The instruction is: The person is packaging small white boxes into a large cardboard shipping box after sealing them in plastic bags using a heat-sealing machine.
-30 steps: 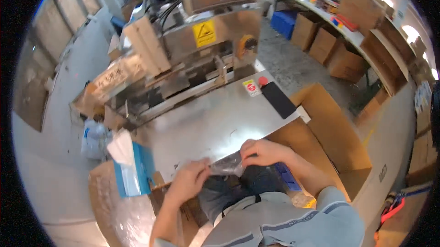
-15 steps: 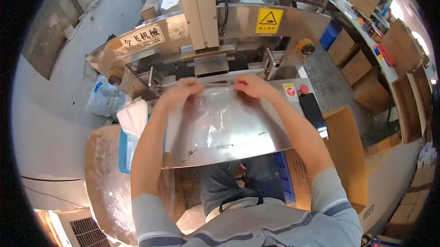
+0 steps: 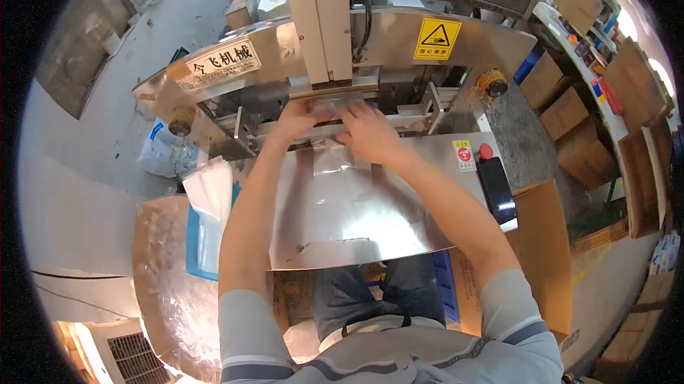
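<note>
A clear plastic bag [image 3: 343, 161] lies over the far edge of the metal worktop [image 3: 313, 220], its far end reaching in under the machine's upper bar [image 3: 335, 90]. My left hand [image 3: 296, 122] is closed on the bag's far left part, with the fingertips partly hidden by glare and film. Beside it, my right hand [image 3: 372, 136] rests on the film with fingers stretched forward and apart, thumb off to the side. Both hands are at the gap below the bar.
A red button [image 3: 485, 151] and a black phone-like slab [image 3: 496, 188] are at the worktop's right. A blue bin [image 3: 203, 241] with white sheets stands left, beside a carton of clear plastic [image 3: 171, 277]. An open carton [image 3: 545, 256] is at right. Metal brackets flank the gap.
Both hands have moved forward with the bag, from the worktop's far edge to under the machine's bar. The right hand's pinch has opened out, and the hands are closer together.
</note>
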Available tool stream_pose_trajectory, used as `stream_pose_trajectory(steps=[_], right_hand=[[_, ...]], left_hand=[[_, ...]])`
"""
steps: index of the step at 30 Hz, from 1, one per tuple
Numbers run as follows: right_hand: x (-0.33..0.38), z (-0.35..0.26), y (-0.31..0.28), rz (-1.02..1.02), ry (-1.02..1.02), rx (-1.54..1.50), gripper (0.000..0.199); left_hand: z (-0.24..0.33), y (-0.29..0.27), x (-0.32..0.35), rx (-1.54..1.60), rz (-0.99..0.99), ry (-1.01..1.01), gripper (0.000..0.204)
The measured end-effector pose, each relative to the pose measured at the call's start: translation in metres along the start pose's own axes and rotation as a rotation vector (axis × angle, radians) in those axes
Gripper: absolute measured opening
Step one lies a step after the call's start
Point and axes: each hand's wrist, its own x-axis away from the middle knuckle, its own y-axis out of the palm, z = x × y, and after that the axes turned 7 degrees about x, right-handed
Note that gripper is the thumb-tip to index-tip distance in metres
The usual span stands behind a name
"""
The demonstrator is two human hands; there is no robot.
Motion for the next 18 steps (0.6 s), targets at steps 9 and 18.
stream_pose_trajectory(steps=[9,18], right_hand=[[0.004,0.009,0.022,0.084,0.039,0.064,0.063],[0.007,0.002,0.020,-0.005,0.009,0.127,0.065]], left_hand=[[0.072,0.109,0.168,-1.045,-0.039,-0.046,0.060],[0.071,0.135,0.233,-0.990,0.113,-0.019,0.068]])
